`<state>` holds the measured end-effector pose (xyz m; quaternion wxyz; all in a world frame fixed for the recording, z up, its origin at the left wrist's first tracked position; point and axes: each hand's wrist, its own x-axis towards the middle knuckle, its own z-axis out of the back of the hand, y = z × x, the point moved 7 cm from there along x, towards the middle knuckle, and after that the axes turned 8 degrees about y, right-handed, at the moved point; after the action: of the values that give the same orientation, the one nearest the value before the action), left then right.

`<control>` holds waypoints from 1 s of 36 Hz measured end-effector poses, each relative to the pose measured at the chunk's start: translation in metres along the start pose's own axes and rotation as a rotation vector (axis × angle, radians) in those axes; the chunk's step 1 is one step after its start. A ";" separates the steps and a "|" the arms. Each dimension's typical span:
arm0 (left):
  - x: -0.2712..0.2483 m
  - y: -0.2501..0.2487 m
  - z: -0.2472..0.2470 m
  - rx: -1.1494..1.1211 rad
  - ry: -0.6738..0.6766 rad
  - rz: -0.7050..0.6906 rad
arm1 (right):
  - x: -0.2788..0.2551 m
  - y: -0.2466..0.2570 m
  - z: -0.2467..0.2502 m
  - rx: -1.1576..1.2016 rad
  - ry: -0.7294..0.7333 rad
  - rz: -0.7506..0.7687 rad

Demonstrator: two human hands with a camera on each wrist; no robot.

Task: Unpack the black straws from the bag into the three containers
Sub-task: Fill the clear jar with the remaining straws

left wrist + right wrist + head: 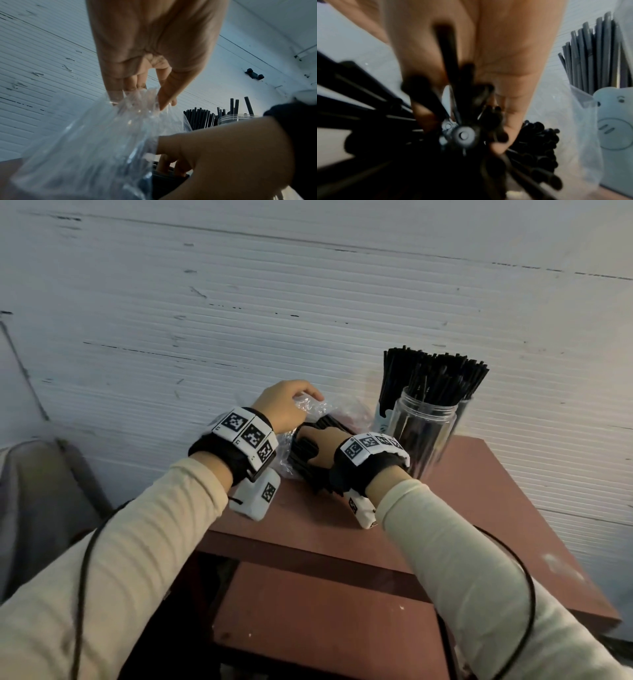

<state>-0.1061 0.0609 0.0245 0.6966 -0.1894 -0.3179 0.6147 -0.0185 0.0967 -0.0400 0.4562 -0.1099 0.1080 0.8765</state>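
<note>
- You are in the middle of the job: you are pulling another bunch of black straws out of the clear bag.
- Your left hand pinches the top edge of the bag with thumb and fingers and holds it up and open.
- Your right hand is inside the bag mouth. Its grip is curled around a bunch of straws, and some stick out between the fingers.
- The bag lies on the tabletop, just left of the containers. More straws lie loose under your right hand.
- The clear jar stands just right of your right hand. It is already packed with upright straws. Behind it is a white cup with a face on it, also holding straws. A third container is mostly hidden behind the jar.
- Next, I think you need to keep the bag still with your left hand, draw the bunch straight out, stand it up, and drop it where there is room.
</note>
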 end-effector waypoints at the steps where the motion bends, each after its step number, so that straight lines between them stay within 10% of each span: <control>1: 0.000 0.000 0.001 -0.006 0.000 -0.005 | -0.001 0.000 0.001 0.009 -0.008 0.010; 36: -0.004 0.004 -0.002 0.114 -0.070 -0.035 | -0.067 -0.018 0.039 0.059 -0.110 0.126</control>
<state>-0.1079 0.0577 0.0189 0.7052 -0.1223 -0.3101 0.6258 0.0301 0.0658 0.0147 0.4085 -0.0408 0.1152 0.9045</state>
